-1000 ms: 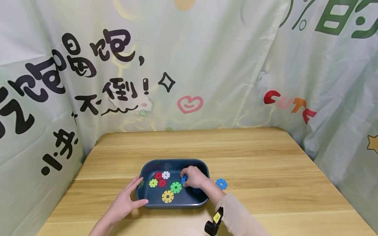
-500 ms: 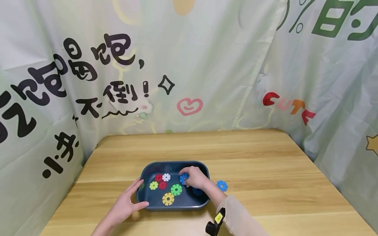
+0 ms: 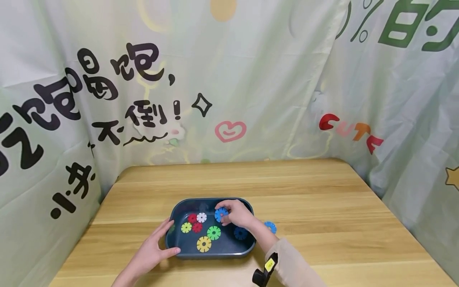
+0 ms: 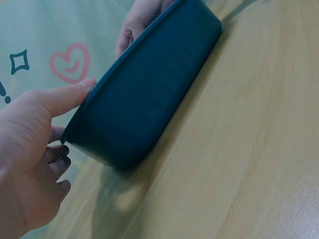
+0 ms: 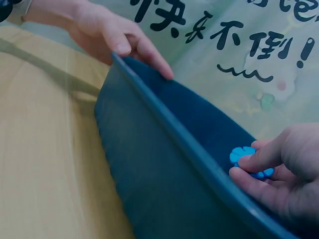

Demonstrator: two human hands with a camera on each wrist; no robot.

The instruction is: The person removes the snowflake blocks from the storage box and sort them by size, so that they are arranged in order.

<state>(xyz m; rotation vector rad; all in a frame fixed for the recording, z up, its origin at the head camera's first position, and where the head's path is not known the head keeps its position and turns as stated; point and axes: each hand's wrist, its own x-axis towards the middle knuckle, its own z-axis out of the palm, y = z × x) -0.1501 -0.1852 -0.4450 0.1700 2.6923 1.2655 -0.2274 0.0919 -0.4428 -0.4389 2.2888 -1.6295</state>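
Note:
In the head view, a dark blue tray [image 3: 208, 255] sits on the wooden table. My left hand [image 3: 153, 246] holds its left end, thumb over the front rim and fingers over the left rim. My right hand [image 3: 238, 214] pinches a blue notched plastic disc [image 3: 220, 214] above the tray's right half; the right wrist view shows this disc [image 5: 241, 155] between thumb and fingers. Lying in the tray are a yellow disc [image 3: 203, 244], a green disc [image 3: 214, 232], a yellow-green disc [image 3: 186, 227], a white disc [image 3: 201, 217], two red discs [image 3: 197, 227] and another blue disc [image 3: 240, 233].
Outside the tray, one more blue disc [image 3: 271, 227] lies on the table [image 3: 322, 223], just right of the right wrist. A small black camera [image 3: 264, 273] is strapped to the right sleeve. Printed cloth [image 3: 269, 79] hangs behind the table.
My right hand has raised the blue disc slightly from the tray's right half, moving a little left. The blue disc beneath its wrist has come into fuller view. My left hand stays on the tray.

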